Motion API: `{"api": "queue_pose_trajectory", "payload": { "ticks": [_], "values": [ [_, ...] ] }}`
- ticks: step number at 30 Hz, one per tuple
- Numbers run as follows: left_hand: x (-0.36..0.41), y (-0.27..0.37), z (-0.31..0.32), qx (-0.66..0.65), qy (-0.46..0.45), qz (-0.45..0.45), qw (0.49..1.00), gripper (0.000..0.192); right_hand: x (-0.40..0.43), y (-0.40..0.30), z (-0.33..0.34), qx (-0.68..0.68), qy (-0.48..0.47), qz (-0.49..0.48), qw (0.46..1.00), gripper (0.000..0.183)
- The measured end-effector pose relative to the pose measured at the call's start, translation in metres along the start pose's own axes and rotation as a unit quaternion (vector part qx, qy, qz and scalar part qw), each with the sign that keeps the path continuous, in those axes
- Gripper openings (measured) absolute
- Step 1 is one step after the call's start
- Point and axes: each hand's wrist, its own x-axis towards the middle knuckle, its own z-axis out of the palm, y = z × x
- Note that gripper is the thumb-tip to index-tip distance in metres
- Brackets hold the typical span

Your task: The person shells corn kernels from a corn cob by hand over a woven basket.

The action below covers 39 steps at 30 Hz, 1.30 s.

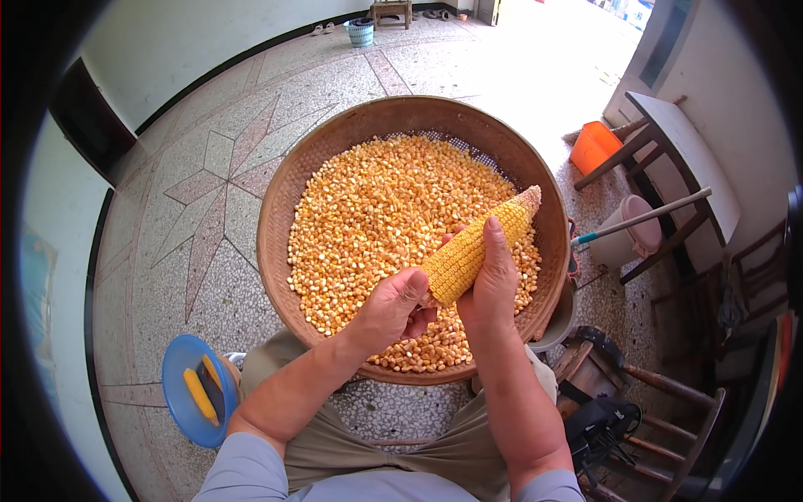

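Observation:
A yellow ear of dried corn (469, 256) is held slantwise over a round woven sieve basket (279, 219). My right hand (494, 282) wraps the ear from the right, its thumb lying along the rows of kernels. At the ear's lower left end, my left hand (401, 304) grips the tip with thumb and bent fingers. Most kernels are still set in the cob, and the bare, pale end points up and right. Loose corn kernels (376, 207) cover much of the basket's bottom below both hands.
A blue plastic basin (175, 376) with two more ears (199, 396) stands at lower left. To the right are an orange bin (593, 149), a lidded bucket (618, 241), a mop handle (652, 213) and a table (690, 163). A wooden chair (671, 433) holds a black bag (599, 423).

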Motion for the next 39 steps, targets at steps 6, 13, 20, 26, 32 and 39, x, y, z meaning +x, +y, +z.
{"api": "queue_pose_trajectory", "payload": {
  "ticks": [6, 13, 20, 26, 32, 39],
  "values": [
    [0.0003, 0.0024, 0.0017, 0.040, -0.003, 0.024, 0.999, 0.055, -0.0002, -0.0014, 0.0022, 0.019, 0.023, 0.014, 0.999, 0.039],
    [-0.0013, 0.0040, 0.0037, -0.006, -0.019, 0.020, 1.000, 0.056, 0.0022, -0.0015, -0.0010, 0.049, 0.029, 0.019, 0.998, 0.036],
    [-0.0017, 0.0036, 0.0030, -0.050, -0.018, 0.023, 0.998, 0.056, -0.0008, -0.0008, 0.0007, 0.024, 0.021, 0.007, 0.999, 0.045],
    [-0.0008, 0.0003, 0.0033, -0.015, 0.005, 0.024, 1.000, 0.057, -0.0013, 0.0014, 0.0008, 0.011, 0.005, -0.005, 1.000, 0.043],
    [-0.0019, 0.0059, 0.0070, 0.004, -0.013, 0.043, 0.999, 0.058, -0.0013, -0.0028, 0.0021, 0.054, 0.024, 0.013, 0.998, 0.037],
    [-0.0036, 0.0051, 0.0074, 0.012, -0.030, 0.064, 0.997, 0.057, 0.0006, -0.0055, -0.0013, 0.054, 0.016, 0.022, 0.998, 0.046]
  ]
}}
